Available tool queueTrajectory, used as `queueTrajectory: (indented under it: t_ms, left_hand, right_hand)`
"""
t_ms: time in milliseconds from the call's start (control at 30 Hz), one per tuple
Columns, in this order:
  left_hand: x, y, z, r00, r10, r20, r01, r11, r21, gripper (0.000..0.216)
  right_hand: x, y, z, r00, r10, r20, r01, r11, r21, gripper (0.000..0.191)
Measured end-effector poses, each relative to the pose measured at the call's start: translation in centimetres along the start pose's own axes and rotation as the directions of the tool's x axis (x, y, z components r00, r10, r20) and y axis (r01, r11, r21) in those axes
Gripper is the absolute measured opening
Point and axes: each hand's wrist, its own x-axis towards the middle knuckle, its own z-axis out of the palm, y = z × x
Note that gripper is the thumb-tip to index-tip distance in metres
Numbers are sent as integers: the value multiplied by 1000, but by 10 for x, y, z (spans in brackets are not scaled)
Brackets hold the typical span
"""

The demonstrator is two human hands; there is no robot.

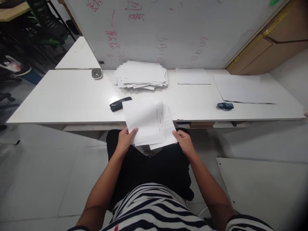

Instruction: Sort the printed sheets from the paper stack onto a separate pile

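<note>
Several sheets of paper (144,123) are held above my lap, their far part over the front edge of the desk. My left hand (126,138) pinches the near left corner, thumb on top. On the other side, my right hand (184,140) grips the right edge of a printed sheet (169,130) that fans out from under the others. Printed lines show along the overlap. A black stapler (119,104) lies just beyond the papers' left corner, close to their edge. Behind it stands a thick, uneven stack of paper (141,73).
The white desk (60,99) backs onto a whiteboard (154,35) with red writing. A thin paper pile (192,76), larger sheets (243,88) and a dark blue crumpled item (225,106) lie to the right. A small round-cornered device (97,73) sits at the back left.
</note>
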Motion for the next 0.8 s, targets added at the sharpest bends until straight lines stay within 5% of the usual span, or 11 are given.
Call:
queueTrajectory:
  t_ms: [100,233,433,567,667,733,800]
  left_hand:
    - [-1,0,-8,999,-12,49,13,1000,-20,52]
    - [-3,-1,-17,988,-70,140,77,996,-42,53]
    - [-4,-6,-23,966,-100,240,114,992,-46,52]
    - [-4,-7,-23,977,-76,199,94,992,-80,54]
    - [-5,-8,-18,983,-51,174,70,992,-101,56]
    - [-5,-9,-14,982,-42,184,63,992,-110,55]
    - [-5,-9,-10,978,-27,204,45,996,-82,53]
  right_hand:
    - [3,-14,-22,979,-72,-192,43,988,-149,42]
    - [9,-35,-47,886,-213,-412,99,955,-279,37]
    - [21,-42,-50,795,-348,-498,156,909,-386,35]
    - [18,-32,-35,867,-330,-373,210,921,-327,35]
    - [14,-23,-21,970,-234,-63,221,960,-170,32]
    - [13,-16,-12,983,-122,141,131,990,-57,30]
    - [16,-8,-3,980,-16,199,2,997,71,43]
